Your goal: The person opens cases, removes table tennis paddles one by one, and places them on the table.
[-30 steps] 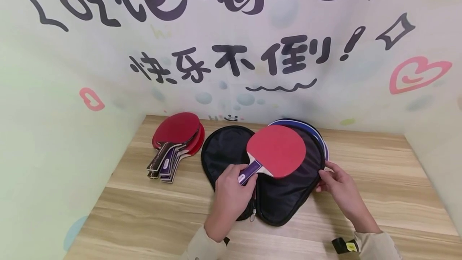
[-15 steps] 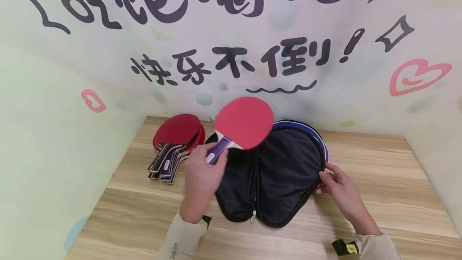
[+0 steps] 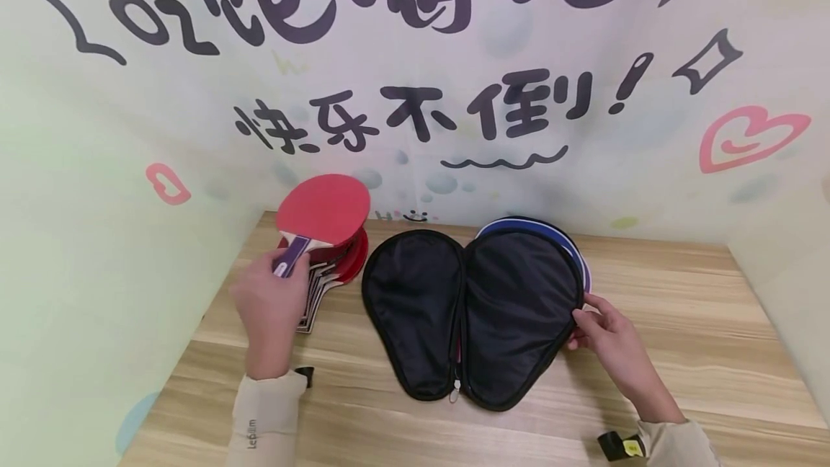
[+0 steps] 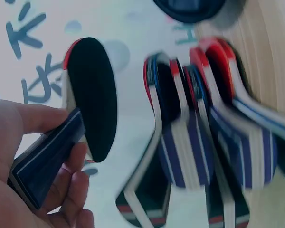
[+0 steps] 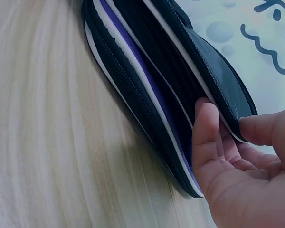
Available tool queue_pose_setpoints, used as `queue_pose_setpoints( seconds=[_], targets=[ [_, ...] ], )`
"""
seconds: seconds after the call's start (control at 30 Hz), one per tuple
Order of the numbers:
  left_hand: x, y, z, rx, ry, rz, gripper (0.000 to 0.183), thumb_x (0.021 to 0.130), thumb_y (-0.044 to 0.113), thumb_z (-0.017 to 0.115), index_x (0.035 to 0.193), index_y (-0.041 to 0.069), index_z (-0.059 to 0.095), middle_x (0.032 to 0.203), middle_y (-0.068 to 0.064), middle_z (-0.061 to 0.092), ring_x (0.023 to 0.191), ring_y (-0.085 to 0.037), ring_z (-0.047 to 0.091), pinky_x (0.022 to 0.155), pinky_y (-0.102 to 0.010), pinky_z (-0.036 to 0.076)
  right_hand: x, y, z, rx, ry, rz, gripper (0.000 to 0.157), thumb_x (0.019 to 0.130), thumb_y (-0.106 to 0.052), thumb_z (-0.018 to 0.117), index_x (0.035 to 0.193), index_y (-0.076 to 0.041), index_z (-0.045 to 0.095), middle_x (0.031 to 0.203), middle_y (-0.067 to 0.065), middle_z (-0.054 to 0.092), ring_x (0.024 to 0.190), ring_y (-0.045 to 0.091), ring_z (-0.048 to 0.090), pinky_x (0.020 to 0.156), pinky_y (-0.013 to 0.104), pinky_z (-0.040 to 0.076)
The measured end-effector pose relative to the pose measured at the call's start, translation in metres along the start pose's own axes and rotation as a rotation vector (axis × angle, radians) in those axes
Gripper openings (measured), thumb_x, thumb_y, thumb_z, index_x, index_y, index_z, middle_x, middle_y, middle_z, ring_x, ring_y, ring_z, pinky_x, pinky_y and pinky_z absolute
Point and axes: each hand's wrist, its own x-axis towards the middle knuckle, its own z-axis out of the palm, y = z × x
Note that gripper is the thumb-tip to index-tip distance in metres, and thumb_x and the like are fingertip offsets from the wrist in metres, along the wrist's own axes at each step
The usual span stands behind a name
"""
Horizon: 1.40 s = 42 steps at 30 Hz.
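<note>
My left hand (image 3: 267,307) grips a table tennis paddle (image 3: 324,206) by its purple handle, red face up. The paddle is over a stack of paddles (image 3: 353,259) at the left, overlapping it in the head view. In the left wrist view the held paddle's dark underside (image 4: 94,99) shows, beside the stack's striped handles (image 4: 187,152). A black paddle case (image 3: 521,308) lies on the table with its zip undone. My right hand (image 3: 609,337) pinches the case's right edge between thumb and fingers, lifting the upper cover; in the right wrist view a gap shows inside.
A second black case half (image 3: 415,308) lies spread at the left, a zip pull (image 3: 455,391) at its lower end. A blue, white-edged layer (image 3: 512,224) shows behind the cover. The wooden table (image 3: 681,323) meets a printed wall sheet (image 3: 415,56) at the back.
My left hand has carried the paddle leftward, lifting it off the black case and bringing it over the stack. The right hand has stayed at the case's edge.
</note>
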Motion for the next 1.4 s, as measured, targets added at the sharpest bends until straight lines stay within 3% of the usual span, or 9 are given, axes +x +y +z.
queue_pose_setpoints(
  seconds=[0.23, 0.57, 0.87, 1.07, 1.4],
  targets=[
    [0.006, -0.015, -0.006, 0.066, -0.054, -0.087, 0.037, 0.091, 0.030, 0.071, 0.110, -0.001, 0.076, 0.102, -0.026, 0.075, 0.097, -0.049, 0.060, 0.088, -0.060, 0.040, 0.000, 0.001, 0.000, 0.010, 0.001, -0.003, 0.061, 0.108, -0.024, 0.050, 0.155, 0.008, 0.026, 0.088, -0.014, 0.068, 0.074, 0.008, 0.068, 0.071, 0.025, 0.059],
    [0.006, -0.024, -0.004, 0.162, -0.128, -0.096, 0.039, 0.093, 0.030, 0.070, 0.113, -0.003, 0.074, 0.109, -0.029, 0.073, 0.108, -0.051, 0.055, 0.091, -0.063, 0.036, -0.001, 0.000, 0.002, 0.005, 0.002, -0.001, 0.060, 0.108, -0.023, 0.050, 0.154, 0.008, 0.026, 0.087, -0.013, 0.068, 0.072, 0.008, 0.068, 0.071, 0.024, 0.059],
    [0.002, -0.025, -0.002, 0.219, -0.210, -0.071, 0.040, 0.094, 0.031, 0.069, 0.114, -0.004, 0.072, 0.108, -0.030, 0.071, 0.106, -0.049, 0.052, 0.093, -0.064, 0.032, 0.000, 0.000, 0.000, 0.005, 0.001, -0.002, 0.062, 0.108, -0.024, 0.051, 0.155, 0.007, 0.026, 0.086, -0.013, 0.068, 0.072, 0.009, 0.068, 0.071, 0.024, 0.059],
    [-0.002, -0.028, 0.001, 0.214, -0.281, -0.100, 0.042, 0.094, 0.030, 0.069, 0.118, -0.004, 0.070, 0.117, -0.032, 0.062, 0.109, -0.051, 0.049, 0.090, -0.065, 0.034, 0.000, -0.001, 0.001, 0.006, 0.009, -0.002, 0.060, 0.108, -0.024, 0.051, 0.154, 0.007, 0.027, 0.086, -0.014, 0.068, 0.071, 0.009, 0.068, 0.070, 0.024, 0.059],
    [-0.005, -0.031, 0.008, 0.187, -0.327, -0.151, 0.042, 0.092, 0.025, 0.067, 0.121, -0.006, 0.064, 0.125, -0.033, 0.051, 0.120, -0.052, 0.040, 0.091, -0.064, 0.031, 0.000, 0.000, 0.003, -0.013, 0.008, 0.003, 0.060, 0.108, -0.024, 0.049, 0.154, 0.008, 0.027, 0.087, -0.013, 0.067, 0.072, 0.009, 0.068, 0.071, 0.024, 0.059]
  ],
)
